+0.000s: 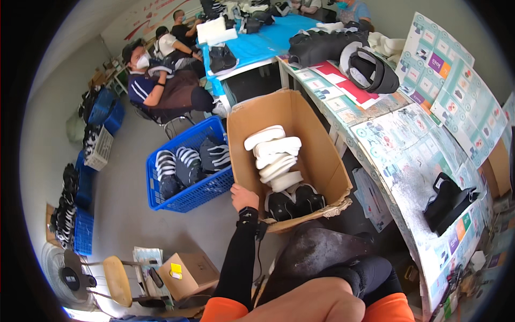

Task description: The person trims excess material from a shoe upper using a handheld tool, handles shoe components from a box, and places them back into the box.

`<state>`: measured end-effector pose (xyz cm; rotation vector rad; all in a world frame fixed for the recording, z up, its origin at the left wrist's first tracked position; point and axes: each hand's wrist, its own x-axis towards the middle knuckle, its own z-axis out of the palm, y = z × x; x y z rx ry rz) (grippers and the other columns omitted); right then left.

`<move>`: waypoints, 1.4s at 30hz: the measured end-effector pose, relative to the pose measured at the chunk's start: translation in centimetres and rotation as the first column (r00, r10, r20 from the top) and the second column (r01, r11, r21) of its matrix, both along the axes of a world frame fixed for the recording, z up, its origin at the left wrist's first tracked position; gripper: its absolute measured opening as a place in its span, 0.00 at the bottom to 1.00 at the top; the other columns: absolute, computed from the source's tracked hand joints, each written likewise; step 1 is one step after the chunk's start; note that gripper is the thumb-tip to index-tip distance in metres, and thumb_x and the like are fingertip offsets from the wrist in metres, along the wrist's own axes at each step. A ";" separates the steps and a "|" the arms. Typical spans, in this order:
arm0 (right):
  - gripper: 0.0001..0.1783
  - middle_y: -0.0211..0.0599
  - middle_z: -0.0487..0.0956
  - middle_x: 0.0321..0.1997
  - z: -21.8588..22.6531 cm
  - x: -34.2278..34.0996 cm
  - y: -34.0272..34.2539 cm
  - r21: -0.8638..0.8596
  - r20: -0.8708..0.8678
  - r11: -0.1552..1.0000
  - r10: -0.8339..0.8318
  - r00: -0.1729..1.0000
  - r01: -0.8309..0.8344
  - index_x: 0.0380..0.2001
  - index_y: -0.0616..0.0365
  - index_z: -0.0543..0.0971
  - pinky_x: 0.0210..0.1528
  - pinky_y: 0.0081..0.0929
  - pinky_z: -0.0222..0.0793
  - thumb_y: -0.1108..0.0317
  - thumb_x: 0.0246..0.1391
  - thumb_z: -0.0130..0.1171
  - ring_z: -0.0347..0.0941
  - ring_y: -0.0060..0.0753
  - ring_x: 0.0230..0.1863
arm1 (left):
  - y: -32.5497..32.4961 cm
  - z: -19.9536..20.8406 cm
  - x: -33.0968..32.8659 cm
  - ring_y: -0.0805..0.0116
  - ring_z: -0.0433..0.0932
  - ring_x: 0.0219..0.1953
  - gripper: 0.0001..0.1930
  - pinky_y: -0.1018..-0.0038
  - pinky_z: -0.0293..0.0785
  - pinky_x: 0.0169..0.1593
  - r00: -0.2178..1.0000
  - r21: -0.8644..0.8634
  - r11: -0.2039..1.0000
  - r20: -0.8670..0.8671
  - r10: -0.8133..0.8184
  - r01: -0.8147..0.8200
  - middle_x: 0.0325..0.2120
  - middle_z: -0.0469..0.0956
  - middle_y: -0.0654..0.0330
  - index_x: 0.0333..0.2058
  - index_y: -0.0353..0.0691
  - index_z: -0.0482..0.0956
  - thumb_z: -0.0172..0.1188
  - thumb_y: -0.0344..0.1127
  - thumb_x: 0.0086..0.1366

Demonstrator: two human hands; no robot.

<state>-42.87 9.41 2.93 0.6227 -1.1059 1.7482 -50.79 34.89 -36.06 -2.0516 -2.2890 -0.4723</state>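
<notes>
My left hand [244,197] grips the near left rim of a tall brown cardboard box [316,139], fingers curled over the edge. Its black sleeve comes up from the lower edge. Inside the box lies a loose pile of white foam pads [278,153], with black padded pieces [295,203] by the near wall. Close to the camera, my right hand [311,303] is bent back across my body at the lower edge, its fingers out of sight. A blue plastic basket [182,201] beside the box holds dark, shoe-like padded pieces with white stripes [188,161].
A long worktable [375,121] runs down the right, bearing a black strapped piece [450,201] and a black padded shell [375,72]. Behind is a blue-covered table [263,37]. A masked person [155,91] sits at left. A fan [70,279] and small carton [193,271] stand lower left.
</notes>
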 end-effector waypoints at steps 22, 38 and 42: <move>0.15 0.34 0.72 0.41 0.8 3.9 5.6 0.849 -0.179 -0.429 -0.782 -0.597 0.307 0.41 0.42 0.85 0.57 0.49 0.72 0.68 0.47 0.70 0.72 0.28 0.28 | 0.7 -0.6 1.3 0.52 0.83 0.45 0.28 0.63 0.84 0.44 0.999 -0.048 0.999 -0.021 0.025 -0.026 0.47 0.75 0.50 0.56 0.30 0.64 0.61 0.41 0.64; 0.43 0.38 0.83 0.49 0.8 14.9 4.3 0.145 0.720 0.450 -0.659 0.218 0.881 0.76 0.54 0.63 0.26 0.12 0.65 0.86 0.56 0.51 0.69 0.12 0.22 | -0.2 -0.1 0.4 0.55 0.84 0.41 0.28 0.66 0.85 0.41 0.999 0.015 1.000 -0.041 0.026 -0.025 0.44 0.75 0.52 0.49 0.33 0.66 0.69 0.38 0.56; 0.48 0.38 0.69 0.71 0.0 15.3 4.4 0.485 0.409 -0.218 -0.799 -0.440 0.847 0.76 0.53 0.61 0.40 0.13 0.68 0.91 0.51 0.48 0.68 0.12 0.33 | 0.2 -0.4 -0.2 0.49 0.84 0.44 0.31 0.61 0.85 0.43 1.000 -0.006 1.000 0.004 0.016 -0.016 0.47 0.74 0.48 0.49 0.34 0.64 0.73 0.41 0.55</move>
